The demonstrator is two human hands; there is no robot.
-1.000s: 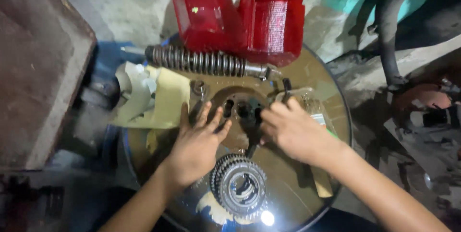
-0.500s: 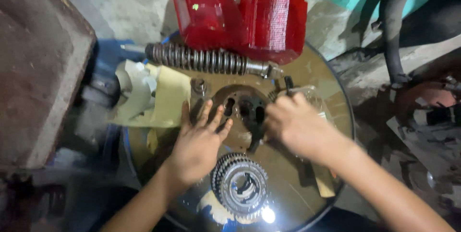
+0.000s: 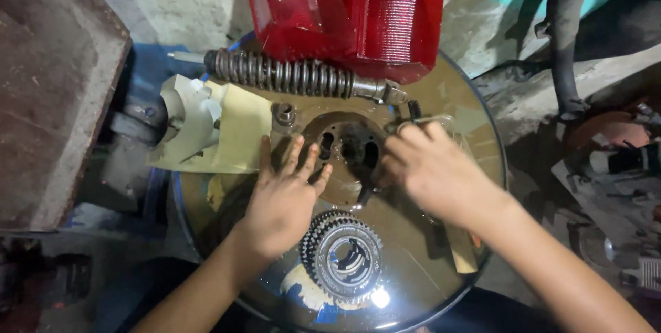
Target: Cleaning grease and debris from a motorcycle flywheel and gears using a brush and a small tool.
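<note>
Little changed since the earlier frames: right hand (image 3: 434, 171) shifted slightly toward the centre of the work, fingers curled more tightly; left hand (image 3: 284, 195) still flat in the same spot.

Work surface: round oily metal drum top (image 3: 475, 133), seen from above. At its centre, a round rusty-brown metal plate with dark slots and holes (image 3: 344, 150).

Left hand: open, fingers spread and pointing away from the body, palm down, fingertips resting on the near-left edge of the brown plate. Nothing gripped; pressing or steadying only.

Right hand: fingers bent inward over the right edge of the plate, knuckles up. Possibly closed on a small dark part or tool at the plate's edge, with a dark stem showing just below the hand; grip hidden by the fingers, so cannot tell what is held.

Key relation: plate lies between the two hands, ahead of the left fingertips and to the left of the right fingers. Both hands touching or at its rim; right hand closer to the central slots.

Nearby: steel toothed gear cluster with a hollow centre (image 3: 342, 256), flat on the drum top, just beside the left wrist, nearer the body. Grey coiled shock-absorber spring (image 3: 289, 75) lying crosswise beyond the plate, long axis left to right. Two red ribbed plastic lamp covers (image 3: 344, 16) beyond the spring. Cream folded card piece (image 3: 220, 126) at left.
</note>
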